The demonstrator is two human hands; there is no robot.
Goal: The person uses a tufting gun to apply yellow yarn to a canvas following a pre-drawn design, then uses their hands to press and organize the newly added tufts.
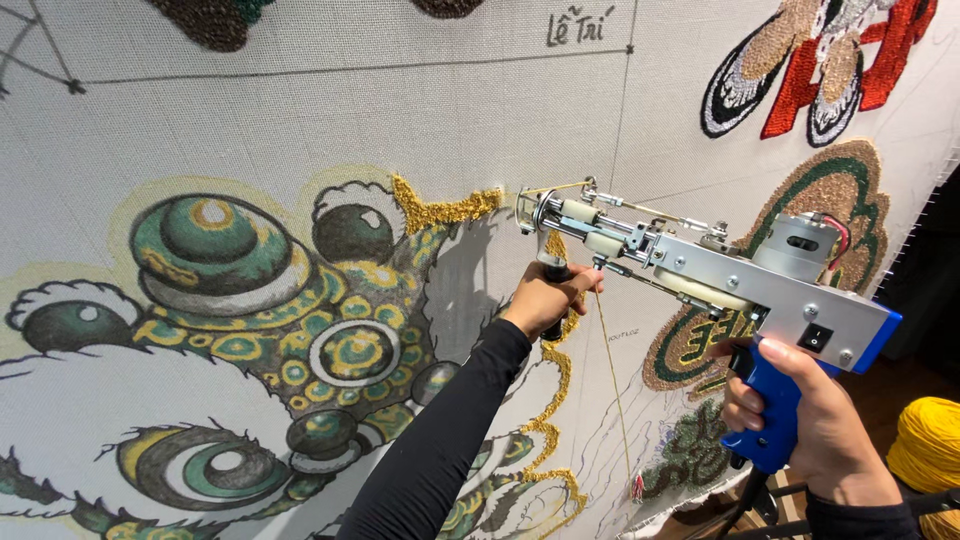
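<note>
Grey tufting cloth is stretched upright across almost the whole view, marked with ruled pencil lines and a large printed lion-dance head in green, gold and black. A ridge of gold yarn loops is already tufted along the top of the lion's brow, and a second gold line runs down past the wrist. Finished pile patches in red, white, green and tan are seen at the upper right.

A tufting gun, silver-bodied with a blue handle, is held level in front of the cloth, its needle tip touching the fabric at the end of the gold ridge. It is judged to be rigid and fairly heavy, with its motor weight toward the rear, so it is best held at both grips, as it is here.

The left hand, in a black sleeve, is wrapped shut around the black front grip beneath the needle. The right hand is closed around the blue rear handle.

A thin gold yarn strand hangs slack below the gun. A yellow yarn cone is partly seen at the lower right edge.
</note>
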